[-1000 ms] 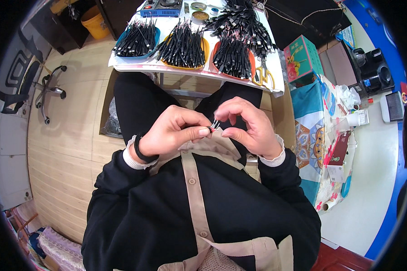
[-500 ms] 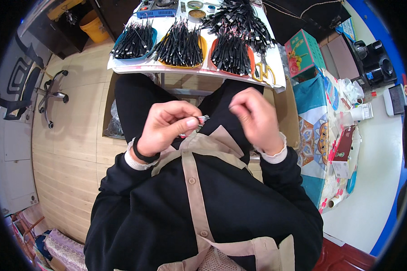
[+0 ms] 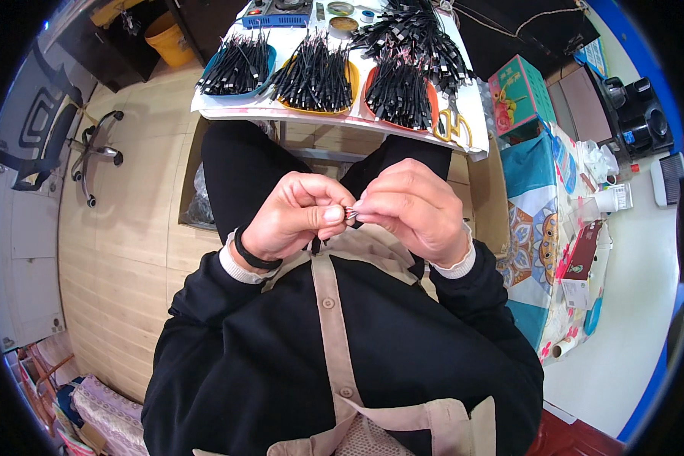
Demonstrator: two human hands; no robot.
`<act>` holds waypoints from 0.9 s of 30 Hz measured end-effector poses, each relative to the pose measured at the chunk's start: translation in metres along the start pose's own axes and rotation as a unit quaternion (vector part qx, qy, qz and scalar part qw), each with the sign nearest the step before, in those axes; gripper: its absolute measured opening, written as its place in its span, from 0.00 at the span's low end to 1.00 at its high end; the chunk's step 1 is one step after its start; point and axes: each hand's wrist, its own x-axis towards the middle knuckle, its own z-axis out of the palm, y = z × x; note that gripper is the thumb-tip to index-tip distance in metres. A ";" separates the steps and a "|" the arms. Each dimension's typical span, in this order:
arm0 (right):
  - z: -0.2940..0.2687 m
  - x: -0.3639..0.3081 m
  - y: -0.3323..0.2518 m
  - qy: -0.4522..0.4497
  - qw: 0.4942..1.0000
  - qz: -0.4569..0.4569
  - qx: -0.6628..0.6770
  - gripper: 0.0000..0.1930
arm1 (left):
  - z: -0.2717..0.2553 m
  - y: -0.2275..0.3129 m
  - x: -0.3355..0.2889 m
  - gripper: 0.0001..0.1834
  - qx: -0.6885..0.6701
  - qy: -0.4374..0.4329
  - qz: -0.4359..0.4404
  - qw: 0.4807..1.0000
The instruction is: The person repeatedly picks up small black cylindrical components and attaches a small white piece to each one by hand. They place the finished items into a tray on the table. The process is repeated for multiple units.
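Observation:
My left hand [image 3: 300,216], with a black band at its wrist, pinches the end of a thin cable between thumb and forefinger above my lap. Short, pale and reddish bare-looking wires [image 3: 350,214] stick out of the pinch. From the right, my right hand [image 3: 418,209] meets them, its thumb and forefinger closed on the wire tips. A short dark piece of the cable [image 3: 316,245] shows beneath my left hand; the rest is hidden by the hands.
On the white table [image 3: 281,114] ahead, bundles of black USB cables fill a blue tray [image 3: 272,64], a yellow tray [image 3: 353,85] and an orange tray [image 3: 433,99]. More cables [image 3: 418,38] lie piled behind. Yellow-handled scissors [image 3: 452,128] rest at the right edge. An office chair [image 3: 91,152] stands left.
My right hand has come down and left, from raised and apart to touching the wires in my left hand. The view has shifted slightly.

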 end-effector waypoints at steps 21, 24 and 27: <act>0.003 -0.008 -0.009 -0.022 0.986 0.146 0.077 0.12 | -0.005 0.004 -0.001 0.08 0.118 0.007 0.038 0.992; 0.005 -0.006 -0.008 -0.005 0.997 0.072 0.041 0.13 | -0.005 0.003 0.000 0.08 0.056 -0.014 0.010 0.998; 0.004 -0.006 -0.007 0.001 0.999 0.029 0.030 0.13 | -0.004 0.002 0.001 0.09 0.009 -0.028 -0.012 0.999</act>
